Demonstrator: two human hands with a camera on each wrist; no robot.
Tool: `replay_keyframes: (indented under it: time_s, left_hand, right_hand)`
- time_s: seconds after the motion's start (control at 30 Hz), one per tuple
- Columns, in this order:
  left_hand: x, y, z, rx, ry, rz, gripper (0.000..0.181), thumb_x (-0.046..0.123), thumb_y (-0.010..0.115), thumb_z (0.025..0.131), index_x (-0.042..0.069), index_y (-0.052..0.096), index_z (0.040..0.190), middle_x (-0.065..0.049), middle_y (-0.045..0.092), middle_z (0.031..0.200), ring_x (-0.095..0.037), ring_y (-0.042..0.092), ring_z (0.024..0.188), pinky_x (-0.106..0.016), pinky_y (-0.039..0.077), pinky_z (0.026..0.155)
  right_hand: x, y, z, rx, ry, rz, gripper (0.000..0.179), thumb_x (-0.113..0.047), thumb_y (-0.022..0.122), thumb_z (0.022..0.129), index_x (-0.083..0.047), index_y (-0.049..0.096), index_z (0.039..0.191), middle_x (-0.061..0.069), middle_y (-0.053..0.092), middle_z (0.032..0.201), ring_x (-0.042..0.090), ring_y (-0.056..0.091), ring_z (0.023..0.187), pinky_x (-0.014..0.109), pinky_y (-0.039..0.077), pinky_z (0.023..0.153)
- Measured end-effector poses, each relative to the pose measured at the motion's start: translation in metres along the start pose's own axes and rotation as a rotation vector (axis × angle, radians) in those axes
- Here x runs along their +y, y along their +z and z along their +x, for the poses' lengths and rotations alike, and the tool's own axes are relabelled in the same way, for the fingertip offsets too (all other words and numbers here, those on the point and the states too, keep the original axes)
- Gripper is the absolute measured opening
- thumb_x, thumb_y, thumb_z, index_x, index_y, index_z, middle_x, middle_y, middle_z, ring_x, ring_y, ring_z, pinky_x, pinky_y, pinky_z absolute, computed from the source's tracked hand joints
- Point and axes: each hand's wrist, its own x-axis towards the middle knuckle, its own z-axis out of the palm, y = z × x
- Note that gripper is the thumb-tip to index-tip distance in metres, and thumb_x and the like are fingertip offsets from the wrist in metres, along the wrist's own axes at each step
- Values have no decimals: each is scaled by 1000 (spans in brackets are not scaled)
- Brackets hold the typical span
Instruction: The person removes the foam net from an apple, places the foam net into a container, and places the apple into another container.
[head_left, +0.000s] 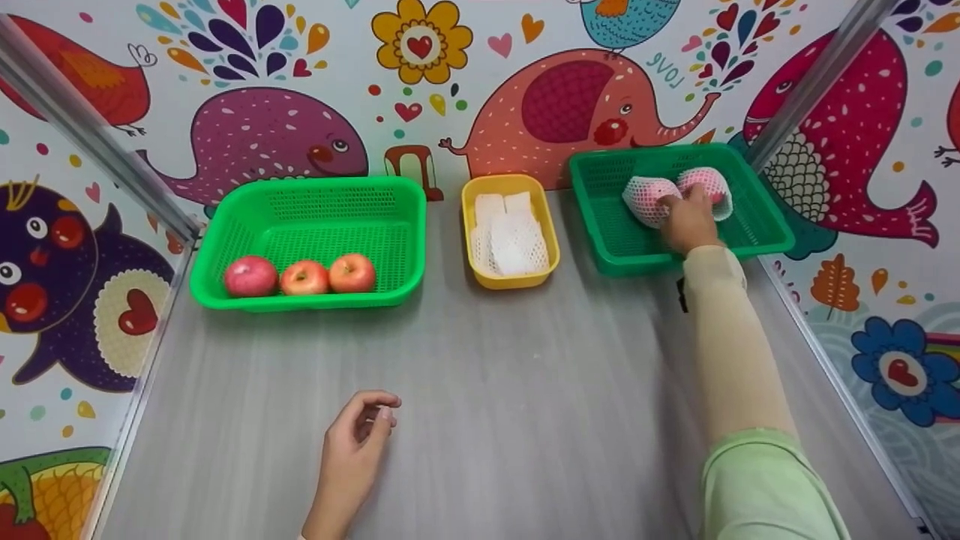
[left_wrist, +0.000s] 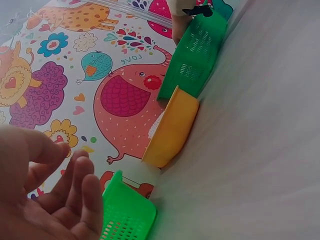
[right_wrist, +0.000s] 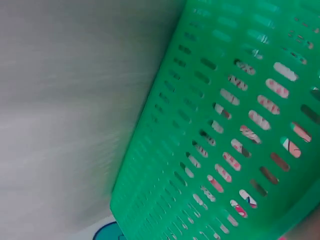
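Observation:
My right hand (head_left: 690,221) reaches into the dark green basket (head_left: 619,264), its fingers curled over the right-hand apple in a white foam net (head_left: 718,204). Beside it, another netted apple (head_left: 646,201) lies close to the thumb. The right wrist view is filled by the slotted outer wall of this basket (right_wrist: 200,150); the right hand's grip is hidden there. Over the near part of the table my left hand (head_left: 356,439) hangs loosely curled with nothing in it. In the left wrist view that hand (left_wrist: 55,195) shows relaxed fingers, with the baskets beyond.
A bright green basket (head_left: 307,301) at the left contains three bare red apples (head_left: 304,277). Between the two baskets stands a yellow basket (head_left: 514,282) with flat white foam nets (head_left: 517,240). Printed panels and metal rails (head_left: 821,82) border the grey table (head_left: 510,405).

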Motion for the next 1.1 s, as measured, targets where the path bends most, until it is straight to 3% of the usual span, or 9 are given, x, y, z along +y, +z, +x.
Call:
replay_keyframes:
  time_s: [0.13, 0.2, 0.37, 0.47, 0.67, 0.77, 0.87, 0.97, 1.1]
  left_hand:
    - [-3, 3, 0, -5, 13, 0, 11, 9, 64, 110, 10, 72, 118, -15, 71, 115, -23, 67, 93, -28, 58, 81]
    - [-4, 4, 0, -2, 30, 10, 10, 8, 65, 110, 9, 72, 118, -12, 72, 113, -23, 67, 92, -28, 58, 80]
    - [-7, 5, 1, 7, 61, 23, 10, 9, 64, 111, 8, 72, 117, -5, 73, 110, -22, 67, 90, -28, 58, 79]
    - [-8, 5, 1, 10, 51, 16, 10, 7, 64, 110, 7, 71, 117, -5, 72, 110, -22, 68, 90, -28, 58, 79]
    - [-6, 7, 1, -10, 30, 7, 13, 6, 64, 110, 6, 69, 121, -14, 72, 112, -23, 68, 92, -27, 58, 83]
    - [-5, 8, 1, -20, 19, 1, 14, 5, 65, 109, 5, 69, 123, -17, 71, 114, -23, 68, 92, -27, 58, 83]
    - [-5, 8, 1, -21, 14, -6, 15, 5, 65, 109, 2, 68, 123, -17, 71, 114, -24, 68, 93, -27, 58, 84]
    - [-5, 8, 0, -17, 8, -7, 15, 5, 65, 109, 1, 68, 123, -16, 72, 113, -24, 68, 93, -28, 58, 84]
    - [-6, 8, -1, -15, 6, -10, 15, 6, 64, 109, 1, 68, 123, -14, 72, 113, -24, 68, 93, -27, 58, 84]
  right_hand:
    - [-2, -1, 0, 3, -79, -55, 37, 1, 57, 106, 10, 63, 141, 32, 18, 172, 61, 17, 153, 73, 18, 123]
    - [-4, -2, -1, -13, -103, -60, 33, 2, 58, 106, 11, 66, 136, 32, 23, 172, 61, 21, 153, 70, 17, 124]
    - [-6, -6, -3, 60, -110, 36, 25, 2, 58, 107, 12, 69, 127, 34, 52, 152, 55, 46, 139, 67, 32, 120]
    - [-10, -9, -6, 95, -88, 131, 28, -4, 57, 110, 10, 63, 133, 33, 60, 140, 50, 54, 128, 66, 41, 115]
    - [-14, -2, -10, 103, -51, 174, 53, -8, 59, 110, 10, 42, 157, 35, 59, 132, 47, 57, 117, 63, 48, 109]
    - [-14, 3, -10, 75, -37, 143, 57, -10, 64, 109, 12, 43, 156, 36, 57, 130, 48, 52, 119, 63, 46, 108]
    - [-14, 6, -10, 51, -1, 145, 52, -13, 72, 106, 5, 50, 149, 35, 45, 137, 50, 40, 128, 66, 41, 110]
    - [-15, 8, -8, 18, 16, 167, 59, -12, 78, 103, 2, 42, 147, 34, 38, 143, 51, 35, 133, 68, 36, 114]
    - [-18, 10, -5, -33, -10, 156, 78, -11, 80, 101, 4, 29, 158, 36, 40, 152, 52, 39, 139, 67, 31, 121]
